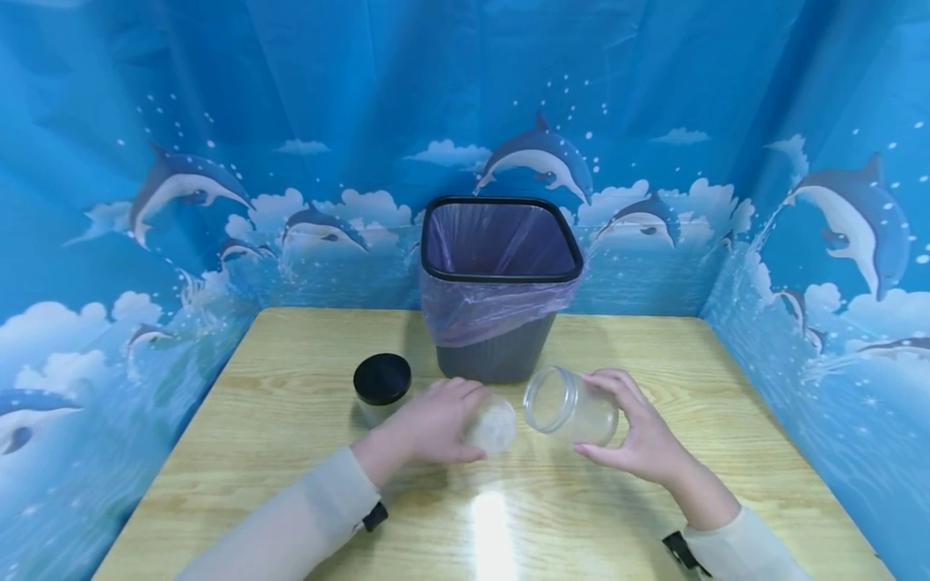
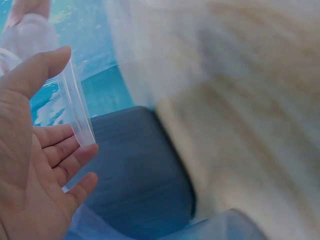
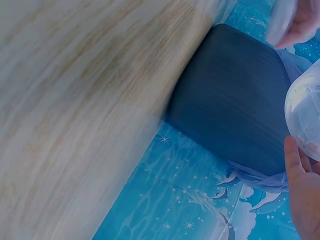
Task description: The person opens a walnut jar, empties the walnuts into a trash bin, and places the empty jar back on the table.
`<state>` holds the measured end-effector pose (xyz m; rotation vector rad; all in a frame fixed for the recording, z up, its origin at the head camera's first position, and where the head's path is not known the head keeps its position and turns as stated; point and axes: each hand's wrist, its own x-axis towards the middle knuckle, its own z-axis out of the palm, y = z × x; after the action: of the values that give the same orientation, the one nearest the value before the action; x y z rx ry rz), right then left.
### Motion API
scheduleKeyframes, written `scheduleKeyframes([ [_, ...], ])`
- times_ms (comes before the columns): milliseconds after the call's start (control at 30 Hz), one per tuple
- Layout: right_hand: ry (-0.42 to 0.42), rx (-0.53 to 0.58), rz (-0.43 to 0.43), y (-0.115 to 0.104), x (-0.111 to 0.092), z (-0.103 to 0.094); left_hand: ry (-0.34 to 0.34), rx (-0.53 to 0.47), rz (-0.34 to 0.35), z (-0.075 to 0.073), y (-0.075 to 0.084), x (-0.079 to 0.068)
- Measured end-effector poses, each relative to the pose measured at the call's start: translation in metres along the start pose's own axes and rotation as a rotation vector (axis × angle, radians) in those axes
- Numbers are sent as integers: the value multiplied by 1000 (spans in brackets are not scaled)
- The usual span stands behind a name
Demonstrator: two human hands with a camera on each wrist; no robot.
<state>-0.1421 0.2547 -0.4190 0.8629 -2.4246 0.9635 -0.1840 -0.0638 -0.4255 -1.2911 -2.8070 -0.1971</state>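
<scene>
My left hand [image 1: 445, 421] holds a round translucent lid [image 1: 497, 424] by its edge, over the middle of the table. In the left wrist view the lid [image 2: 76, 105] shows nearly edge-on, between the thumb and fingers. My right hand [image 1: 639, 432] grips a clear jar [image 1: 592, 413] round its side, thumb below and fingers above. The jar is tipped on its side, its uncovered mouth turned left toward the lid, a small gap apart. At the right wrist view's edge, the jar's base [image 3: 304, 107] shows beside the fingers.
Beyond the hands stands a dark bin [image 1: 494, 355] with a purple liner [image 1: 479, 311] folded over its rim. A second jar with a black lid [image 1: 383, 379] stands just behind the left hand. A blue dolphin-print curtain [image 1: 363, 105] surrounds the wooden table [image 1: 305, 347].
</scene>
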Motion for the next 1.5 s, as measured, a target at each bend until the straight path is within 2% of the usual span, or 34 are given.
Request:
scheduleKeyframes([
  [167,0,8,-9,0,1,0,38,4,15,-21,1,1],
  [300,-3,11,-12,-1,2,1,78,30,42,-31,3,1],
  [533,-22,12,16,-1,2,2,112,55,81,-39,9,2],
  [767,-51,31,65,-6,2,1,131,66,84,-45,13,1],
  [933,-60,16,41,-3,0,4,149,-10,91,-48,15,3],
  [1300,-80,59,9,-4,3,14,198,-250,124,-46,20,9],
  [1500,-94,62,0,-6,4,17,224,-295,142,-44,25,12],
])
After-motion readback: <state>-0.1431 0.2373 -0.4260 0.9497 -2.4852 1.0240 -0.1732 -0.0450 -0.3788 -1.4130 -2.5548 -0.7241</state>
